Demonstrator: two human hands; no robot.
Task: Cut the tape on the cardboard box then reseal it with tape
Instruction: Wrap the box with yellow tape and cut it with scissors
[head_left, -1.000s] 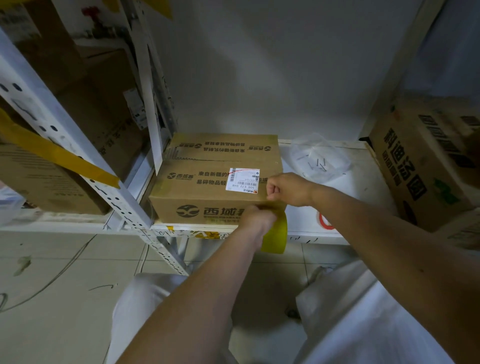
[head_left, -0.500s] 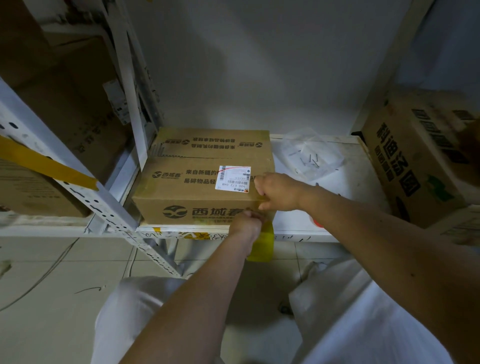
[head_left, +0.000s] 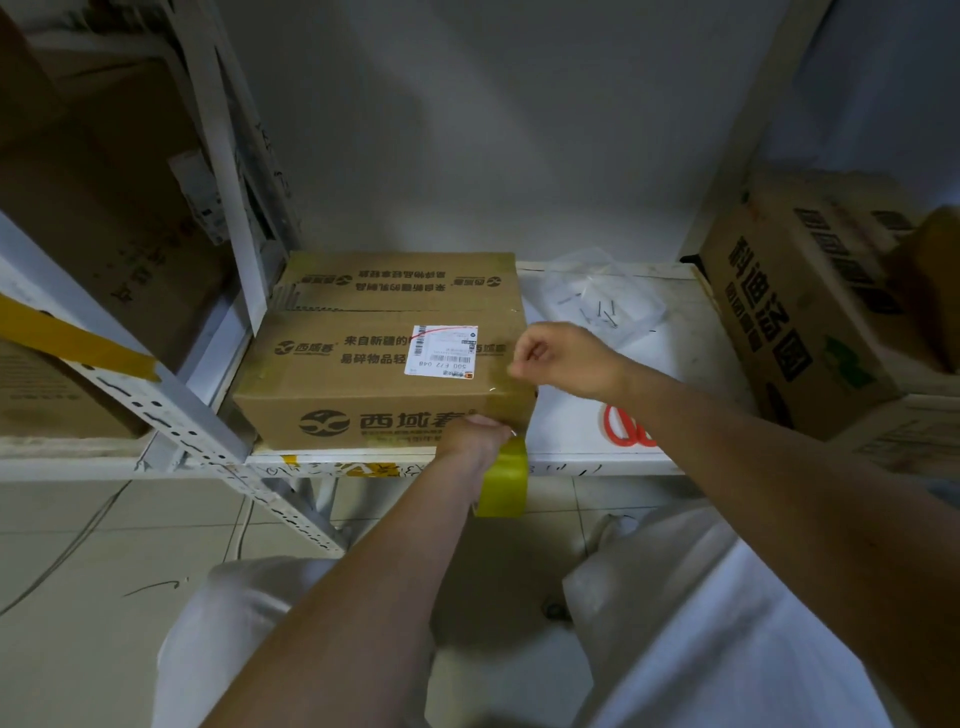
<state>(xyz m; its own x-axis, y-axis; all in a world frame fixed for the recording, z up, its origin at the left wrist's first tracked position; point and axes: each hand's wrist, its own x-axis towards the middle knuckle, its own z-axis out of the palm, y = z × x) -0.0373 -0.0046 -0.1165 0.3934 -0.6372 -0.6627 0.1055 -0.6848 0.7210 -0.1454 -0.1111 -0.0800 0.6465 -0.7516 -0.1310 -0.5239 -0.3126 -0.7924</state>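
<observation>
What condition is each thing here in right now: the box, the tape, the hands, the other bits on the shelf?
Cardboard box: flaps closed, resting on the shelf.
Tape roll: held at the box's front right corner.
Left hand: grips the tape roll.
Right hand: fingers curled, at the box's top right edge.
Shipping label: stuck on the box top.
Scissors: lying on the shelf, partly hidden by the right arm.
Plastic bag: lying flat, small dark pieces inside.

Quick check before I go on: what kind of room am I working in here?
Probably a storeroom or small warehouse: white slotted-metal shelving, the cardboard box with a barcode label, another printed carton alongside.
</observation>
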